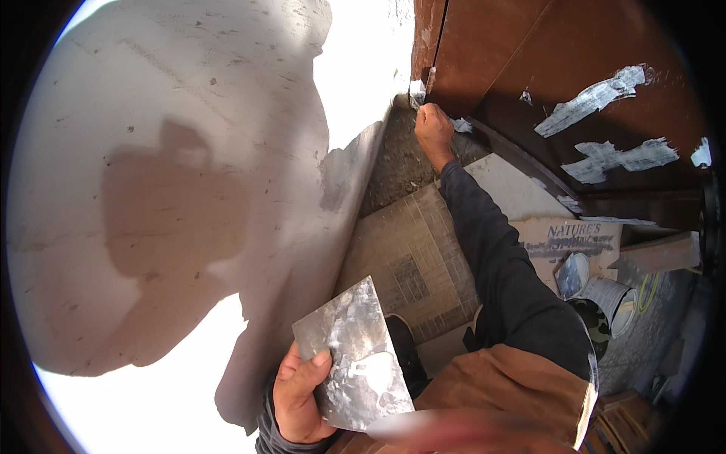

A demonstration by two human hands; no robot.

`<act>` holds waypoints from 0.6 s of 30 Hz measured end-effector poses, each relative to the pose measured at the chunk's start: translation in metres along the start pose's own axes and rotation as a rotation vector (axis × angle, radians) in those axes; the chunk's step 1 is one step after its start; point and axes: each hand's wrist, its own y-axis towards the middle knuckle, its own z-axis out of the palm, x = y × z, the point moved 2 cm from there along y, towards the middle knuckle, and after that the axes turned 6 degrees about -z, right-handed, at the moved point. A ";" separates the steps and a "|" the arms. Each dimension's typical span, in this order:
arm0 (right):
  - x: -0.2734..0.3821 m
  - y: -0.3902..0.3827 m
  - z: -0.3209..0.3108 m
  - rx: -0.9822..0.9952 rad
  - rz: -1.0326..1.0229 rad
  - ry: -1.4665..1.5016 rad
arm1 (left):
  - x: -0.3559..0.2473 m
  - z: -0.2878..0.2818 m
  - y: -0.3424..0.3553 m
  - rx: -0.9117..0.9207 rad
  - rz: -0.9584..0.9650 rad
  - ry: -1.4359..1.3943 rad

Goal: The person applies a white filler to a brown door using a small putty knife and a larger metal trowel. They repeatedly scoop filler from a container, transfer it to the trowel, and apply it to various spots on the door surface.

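My left hand (302, 393) grips a flat rectangular metal plate (355, 356) by its left edge, thumb on top. White putty is smeared over the plate, with a thicker dab near its lower right. At the far end of my outstretched arm, my right hand (434, 130) is closed round a small putty knife; its handle is hidden in the fist. The knife's pale blade (417, 93) is at the foot of the brown door frame (425, 45), where it meets the white wall. Whether the blade touches the frame I cannot tell.
White patches (597, 98) streak the brown metal door (514, 45) at right. A sunlit wall (280, 151) rises on the left. Flattened cardboard (408, 265) covers the floor, with another printed piece (533, 234) by the door. A white bucket (622, 306) stands at right.
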 end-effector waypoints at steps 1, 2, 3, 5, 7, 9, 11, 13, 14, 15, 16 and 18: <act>0.000 0.000 0.002 0.014 -0.019 0.005 | 0.001 0.000 0.000 0.005 0.003 -0.014; -0.001 -0.001 0.001 0.000 0.009 -0.026 | 0.000 -0.002 0.001 -0.005 0.013 0.003; -0.002 0.000 0.002 -0.014 0.019 -0.049 | 0.000 -0.002 0.002 -0.004 0.025 0.010; -0.003 -0.001 0.002 -0.015 0.029 -0.052 | -0.001 -0.003 0.003 -0.013 0.041 0.026; -0.005 -0.003 0.003 0.063 0.092 -0.039 | -0.002 -0.003 0.002 -0.035 0.049 0.041; -0.004 -0.003 0.003 0.033 -0.006 -0.009 | -0.002 -0.001 0.000 -0.026 -0.006 0.049; -0.005 -0.004 0.004 0.036 -0.002 -0.035 | -0.002 0.000 -0.001 -0.015 -0.044 0.051; -0.006 -0.005 0.004 -0.020 0.012 -0.078 | -0.005 0.002 0.000 0.011 -0.051 0.050; -0.008 -0.007 0.004 0.024 0.083 -0.098 | -0.006 0.002 0.000 -0.007 -0.048 0.050; -0.009 -0.008 0.004 0.043 0.136 -0.109 | -0.006 0.002 0.000 -0.024 -0.043 0.048; -0.011 -0.010 0.004 0.054 0.219 -0.146 | -0.006 0.002 0.000 -0.042 -0.040 0.046; -0.010 -0.012 0.006 0.046 0.106 -0.068 | -0.005 0.001 0.001 -0.031 -0.040 0.043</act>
